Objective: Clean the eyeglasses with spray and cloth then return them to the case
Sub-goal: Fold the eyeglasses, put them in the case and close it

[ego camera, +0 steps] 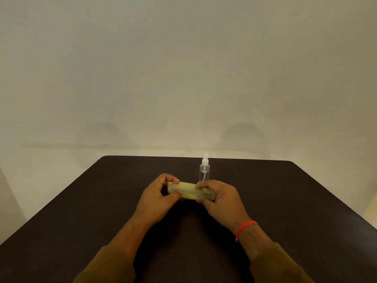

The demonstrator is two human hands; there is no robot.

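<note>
A pale yellowish, translucent eyeglass case (188, 190) lies lengthwise between both hands, just above the dark table. My left hand (161, 196) pinches its left end with thumb and fingers. My right hand (219, 198) grips its right end the same way. The case's lid looks shut, and I cannot make out what is inside. Just behind the case, close to my right fingers, a clear spray bottle (204, 170) with a white nozzle stands upright. No eyeglasses or cloth can be seen.
The dark brown table (285, 201) has rounded far corners and stands against a plain pale wall. A red thread band (245, 227) circles my right wrist. Brown sleeves cover both forearms at the bottom edge.
</note>
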